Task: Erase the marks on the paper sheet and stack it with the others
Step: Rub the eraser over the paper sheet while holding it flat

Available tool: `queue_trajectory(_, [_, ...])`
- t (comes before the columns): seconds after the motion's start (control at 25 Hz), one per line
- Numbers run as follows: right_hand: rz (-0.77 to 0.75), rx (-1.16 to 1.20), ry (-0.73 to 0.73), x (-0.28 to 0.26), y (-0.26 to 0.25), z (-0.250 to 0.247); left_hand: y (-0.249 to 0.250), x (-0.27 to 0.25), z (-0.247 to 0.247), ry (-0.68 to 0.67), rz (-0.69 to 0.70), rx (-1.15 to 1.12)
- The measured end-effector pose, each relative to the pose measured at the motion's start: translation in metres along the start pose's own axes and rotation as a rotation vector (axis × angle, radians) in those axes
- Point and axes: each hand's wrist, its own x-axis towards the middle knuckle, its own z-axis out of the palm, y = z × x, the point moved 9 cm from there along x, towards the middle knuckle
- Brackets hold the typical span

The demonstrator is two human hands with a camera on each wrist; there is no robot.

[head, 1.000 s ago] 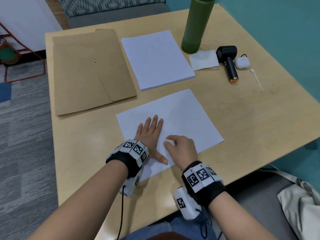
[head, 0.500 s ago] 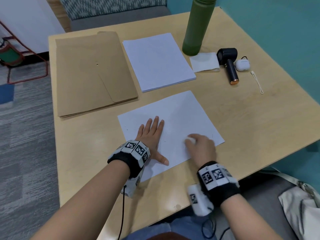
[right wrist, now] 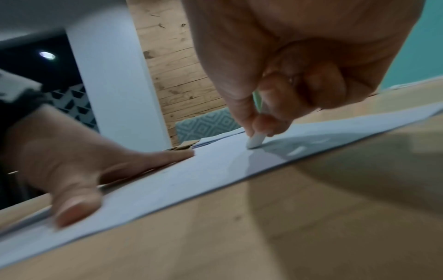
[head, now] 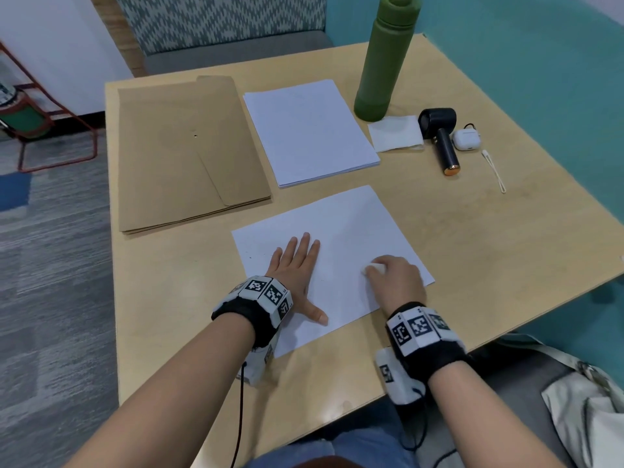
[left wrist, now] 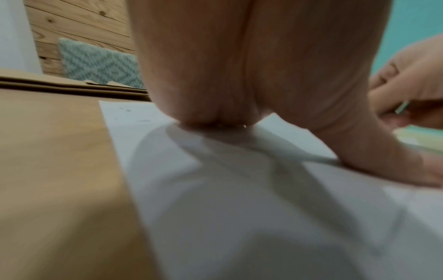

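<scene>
A single white paper sheet lies on the wooden table in front of me. My left hand lies flat on its left part with fingers straight, pressing it down. My right hand pinches a small white eraser and holds its tip against the sheet's right part. In the right wrist view the eraser touches the paper sheet beneath thumb and curled fingers. A stack of white sheets lies beyond the sheet.
A brown envelope pile lies at the left. A green bottle, a folded tissue, a black handheld fan, a white earbud case and a thin white loop sit at the back right. A bag lies beside my right arm.
My right hand slid the eraser rightward across the sheet, from beside my left thumb toward the sheet's right edge. The left hand stayed flat in place.
</scene>
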Motion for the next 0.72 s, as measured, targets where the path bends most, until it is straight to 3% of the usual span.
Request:
queue_trajectory(0.08, [0.049,0.060,-0.003,0.010,0.017,-0.010,-0.005,-0.006,-0.010,0.017,0.025,-0.033])
queue_trajectory(0.2, [0.109,0.226,-0.047,0.015,0.027,-0.006,-0.035,-0.026,-0.041,0.216,-0.022,-0.243])
queue_trajectory(0.28, [0.087,0.270,-0.041,0.015,0.020,-0.004,-0.053,-0.042,-0.047,0.319,-0.070,-0.260])
queue_trajectory(0.4, [0.003,0.301,-0.144,0.002,-0.006,0.010,-0.045,-0.050,-0.021,0.193,-0.032,-0.031])
queue_trajectory(0.52, [-0.061,0.282,-0.315,-0.019,-0.033,0.041,-0.041,-0.048,0.004,0.057,-0.034,0.021])
queue_trajectory(0.6, [-0.142,0.267,-0.358,-0.030,-0.050,0.060,-0.042,-0.046,0.007,0.042,-0.026,0.004])
queue_trajectory(0.72, [-0.390,0.145,-0.378,-0.045,-0.082,0.083,-0.044,-0.042,0.006,0.056,-0.013,0.010])
